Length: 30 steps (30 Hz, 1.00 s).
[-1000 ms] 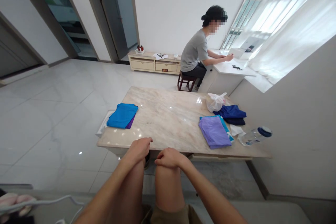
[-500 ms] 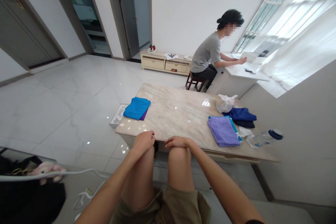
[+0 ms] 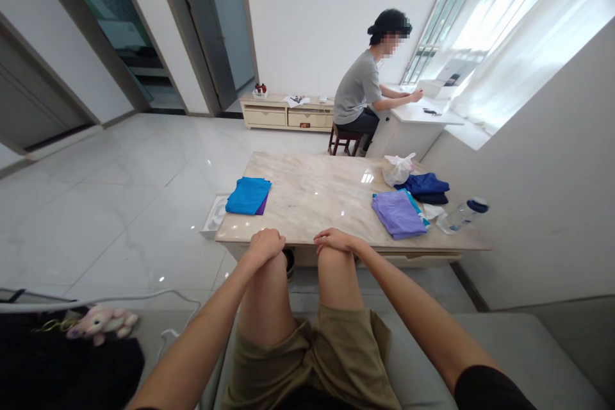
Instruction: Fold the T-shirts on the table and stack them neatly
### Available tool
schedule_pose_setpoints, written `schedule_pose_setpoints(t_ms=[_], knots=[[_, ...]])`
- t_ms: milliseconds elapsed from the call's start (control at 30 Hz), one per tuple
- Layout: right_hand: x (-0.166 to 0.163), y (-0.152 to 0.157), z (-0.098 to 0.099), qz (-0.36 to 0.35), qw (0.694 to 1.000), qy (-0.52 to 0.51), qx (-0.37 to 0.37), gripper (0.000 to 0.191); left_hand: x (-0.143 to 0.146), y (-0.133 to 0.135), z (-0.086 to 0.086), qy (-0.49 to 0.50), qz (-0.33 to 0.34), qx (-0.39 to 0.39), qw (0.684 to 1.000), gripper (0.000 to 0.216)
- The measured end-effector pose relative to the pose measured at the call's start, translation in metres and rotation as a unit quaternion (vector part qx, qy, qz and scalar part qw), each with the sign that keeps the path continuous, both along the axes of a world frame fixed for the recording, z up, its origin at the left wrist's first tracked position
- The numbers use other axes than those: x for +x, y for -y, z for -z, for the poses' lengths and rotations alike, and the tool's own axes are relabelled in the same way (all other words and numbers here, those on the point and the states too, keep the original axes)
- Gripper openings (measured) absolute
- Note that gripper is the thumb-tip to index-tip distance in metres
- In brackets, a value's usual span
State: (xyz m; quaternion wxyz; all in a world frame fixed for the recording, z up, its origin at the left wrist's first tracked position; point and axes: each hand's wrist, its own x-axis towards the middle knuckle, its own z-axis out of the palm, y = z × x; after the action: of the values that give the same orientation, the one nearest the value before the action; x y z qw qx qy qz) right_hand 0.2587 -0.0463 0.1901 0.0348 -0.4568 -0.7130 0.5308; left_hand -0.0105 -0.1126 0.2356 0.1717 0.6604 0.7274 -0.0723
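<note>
My left hand (image 3: 268,242) rests on my left knee, palm down, its fingers draped loosely over the inner side and partly hidden. On my right knee lies my right hand (image 3: 335,240), open, with its fingers stretched towards the left. Neither hand holds anything. Beyond my knees stands a low marble-topped table (image 3: 307,205). A folded blue cloth (image 3: 248,195) lies over a purple one near its left end. Towards the right end, a folded lavender cloth (image 3: 400,214) partly covers a turquoise one.
Dark blue cloths (image 3: 425,186), a white plastic bag (image 3: 398,170) and a clear bottle (image 3: 464,216) with a blue lid occupy the table's right end. A person (image 3: 360,86) sits on a stool at a white desk (image 3: 423,114). A pink plush toy (image 3: 103,323) lies to my left.
The view has shifted and turned slightly, so the table and room sit differently in it. My hands stay on my knees, and the cloths remain in place on the table.
</note>
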Motion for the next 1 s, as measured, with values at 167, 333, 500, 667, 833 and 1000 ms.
schedule_pose_setpoints(t_ms=[167, 333, 500, 667, 833, 1000], knots=[[0.01, 0.009, -0.01, -0.004, 0.997, 0.049, 0.067, 0.031, -0.003, 0.01, -0.005, -0.001, 0.022, 0.004, 1.0, 0.046], [0.027, 0.016, -0.017, 0.008, 0.985, 0.122, 0.124, 0.03, -0.006, 0.028, -0.01, 0.011, 0.055, 0.03, 0.998, 0.043], [0.058, 0.037, -0.021, 0.01, 0.972, 0.146, 0.182, 0.039, -0.014, 0.049, -0.006, 0.034, 0.084, 0.083, 0.992, 0.04], [0.098, 0.064, 0.0, -0.068, 0.934, 0.071, 0.342, 0.046, -0.043, 0.065, 0.019, 0.138, 0.209, 0.198, 0.948, 0.037], [0.122, 0.068, 0.02, -0.177, 0.874, 0.04, 0.451, 0.058, -0.071, 0.063, 0.03, 0.162, 0.348, 0.26, 0.886, 0.046], [0.122, 0.047, 0.023, -0.385, 0.788, -0.004, 0.481, 0.049, -0.077, 0.043, 0.012, 0.161, 0.502, 0.24, 0.815, 0.052]])
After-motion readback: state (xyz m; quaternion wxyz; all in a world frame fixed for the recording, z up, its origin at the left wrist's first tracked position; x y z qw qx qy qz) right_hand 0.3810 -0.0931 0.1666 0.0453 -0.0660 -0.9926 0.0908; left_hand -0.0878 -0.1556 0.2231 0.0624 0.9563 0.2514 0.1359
